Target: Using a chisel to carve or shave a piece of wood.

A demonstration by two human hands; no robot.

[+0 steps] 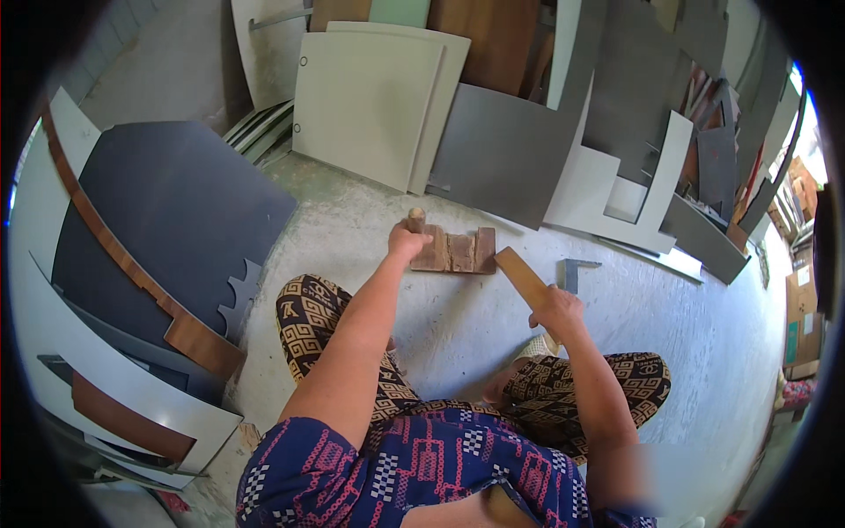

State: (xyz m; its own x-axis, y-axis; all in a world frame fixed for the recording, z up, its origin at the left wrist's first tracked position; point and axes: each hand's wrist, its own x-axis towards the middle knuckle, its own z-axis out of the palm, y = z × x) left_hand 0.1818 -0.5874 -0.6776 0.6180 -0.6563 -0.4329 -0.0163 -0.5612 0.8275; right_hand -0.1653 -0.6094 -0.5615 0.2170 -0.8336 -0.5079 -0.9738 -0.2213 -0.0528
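A brown wooden block with worn grooves rests on the floor in front of me. My left hand is closed at its left end, the thumb lying on the wood. Just above that hand sticks up a rounded wooden end; whether it belongs to the block I cannot tell. In my right hand is a flat, light-brown wooden strip, tilted so its far end comes close to the block's right side. The fingers wrap round the strip's near end.
An L-shaped metal square lies on the floor right of the strip. Pale and grey panels lean along the back, with cut-out offcuts at the right. Dark sheets and a curved brown strip stand at the left.
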